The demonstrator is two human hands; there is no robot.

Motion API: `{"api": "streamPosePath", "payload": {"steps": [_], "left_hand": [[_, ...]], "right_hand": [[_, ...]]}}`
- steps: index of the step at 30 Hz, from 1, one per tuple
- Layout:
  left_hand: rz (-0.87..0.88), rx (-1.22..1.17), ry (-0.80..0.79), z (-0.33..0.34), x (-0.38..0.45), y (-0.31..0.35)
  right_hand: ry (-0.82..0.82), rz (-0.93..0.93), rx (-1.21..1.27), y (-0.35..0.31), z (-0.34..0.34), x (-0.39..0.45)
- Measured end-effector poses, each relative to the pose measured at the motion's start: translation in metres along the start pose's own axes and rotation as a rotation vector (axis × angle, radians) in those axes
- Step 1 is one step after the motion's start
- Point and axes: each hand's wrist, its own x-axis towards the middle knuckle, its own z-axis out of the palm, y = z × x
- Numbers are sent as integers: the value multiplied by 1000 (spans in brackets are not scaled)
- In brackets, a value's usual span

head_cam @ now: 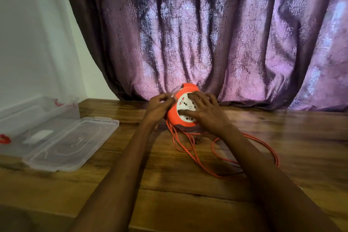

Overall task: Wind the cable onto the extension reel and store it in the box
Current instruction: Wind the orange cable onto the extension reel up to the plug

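An orange extension reel with a white socket face stands tilted on the wooden table, close to the curtain. My left hand grips its left rim. My right hand lies spread over the socket face, thumb at the lower edge. Loose orange cable trails from under the reel in loops across the table, toward me and to the right. The clear plastic box stands open at the far left, with its clear lid lying flat beside it.
A purple patterned curtain hangs right behind the reel. A white wall is at the left. The box has red clips at its ends. My forearms cross the middle of the table.
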Motion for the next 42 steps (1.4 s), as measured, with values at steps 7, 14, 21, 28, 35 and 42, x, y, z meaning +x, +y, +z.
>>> {"api": "streamPosePath", "payload": {"steps": [7, 14, 21, 28, 35, 42], "left_hand": [[76, 107, -32, 6, 0, -2], [89, 64, -79, 26, -9, -10], [32, -16, 48, 29, -15, -7], [-37, -30, 132, 3, 3, -6], [-68, 5, 68, -4, 5, -2], [-17, 17, -27, 5, 2, -1]], "right_hand": [[50, 315, -11, 0, 2, 1], [7, 1370, 1128, -11, -19, 31], [-87, 1458, 1594, -6, -18, 21], [47, 428, 449, 9, 2, -4], [-73, 10, 112, 1, -7, 2], [-81, 292, -14, 3, -9, 8]]}}
